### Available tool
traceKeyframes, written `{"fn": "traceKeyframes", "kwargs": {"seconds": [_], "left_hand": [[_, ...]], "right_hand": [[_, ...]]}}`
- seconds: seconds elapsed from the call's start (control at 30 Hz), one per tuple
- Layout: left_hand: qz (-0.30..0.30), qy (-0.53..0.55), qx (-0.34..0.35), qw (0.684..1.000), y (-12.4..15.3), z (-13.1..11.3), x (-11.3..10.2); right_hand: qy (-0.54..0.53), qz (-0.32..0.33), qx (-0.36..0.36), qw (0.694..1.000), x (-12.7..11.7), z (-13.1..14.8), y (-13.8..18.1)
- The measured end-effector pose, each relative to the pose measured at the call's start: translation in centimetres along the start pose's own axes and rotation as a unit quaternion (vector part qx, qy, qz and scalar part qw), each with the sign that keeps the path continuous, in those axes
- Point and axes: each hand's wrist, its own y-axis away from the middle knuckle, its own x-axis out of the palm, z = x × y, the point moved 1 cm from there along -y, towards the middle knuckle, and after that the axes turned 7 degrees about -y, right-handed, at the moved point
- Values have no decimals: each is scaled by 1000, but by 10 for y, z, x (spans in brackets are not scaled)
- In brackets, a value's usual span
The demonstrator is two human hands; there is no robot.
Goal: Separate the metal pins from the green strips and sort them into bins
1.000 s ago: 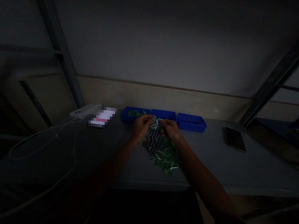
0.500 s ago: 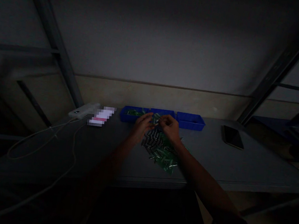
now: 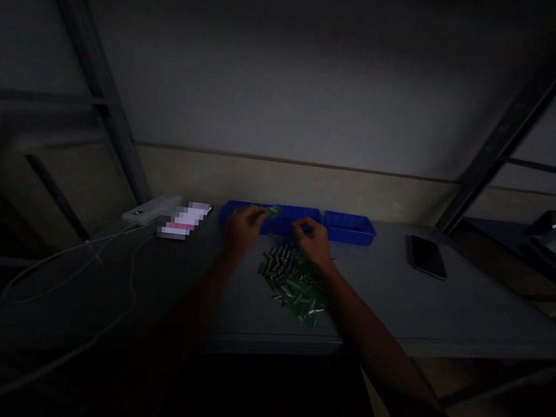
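Observation:
My left hand [image 3: 242,232] is closed at the left blue bin [image 3: 223,221], its fingers pinching a small greenish clear plastic bag [image 3: 272,211] over the bin's right part. In front of the middle blue bin [image 3: 298,212] is my right hand [image 3: 315,242], thumb and forefinger pressed together; whatever is between them is too small and dark to name. Below the hands, on the table, lies a pile of short metal cylinders [image 3: 279,262]. Greenish clear plastic bags [image 3: 305,302] lie at the pile's right and front, partly hidden by my right forearm.
A third blue bin [image 3: 349,229] stands at the right of the row on the grey table [image 3: 377,307]. A dark phone [image 3: 427,257] lies to the right. On the left are a lit phone [image 3: 183,221], a white power strip [image 3: 140,211] and loose white cables [image 3: 132,279].
My hands have drawn apart: the left has moved left to the left bin with the small plastic bag, while the right stays near the middle bin. The view has shifted slightly.

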Motion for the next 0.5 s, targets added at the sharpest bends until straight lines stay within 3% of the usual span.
{"fn": "traceKeyframes", "kwargs": {"seconds": [0.1,0.2,0.27,0.4,0.43,0.5], "left_hand": [[-103,-102,-24,989,-23,17,-25],[-116,-182,7,976,-45,31,-38],[-76,-232,22,969,-53,38,-37],[138,-335,-13,932,-48,57,-17],[156,-342,-18,926,-44,63,-12],[136,-331,-1,934,-34,74,-5]], "right_hand": [[27,-29,8,999,-6,-5,-5],[44,-39,12,998,-10,-11,-8],[57,-39,11,998,-11,-14,-9],[78,-23,4,997,-12,-13,-8],[84,-20,2,996,-13,-12,-8],[95,-11,1,995,-15,-11,-9]]}}
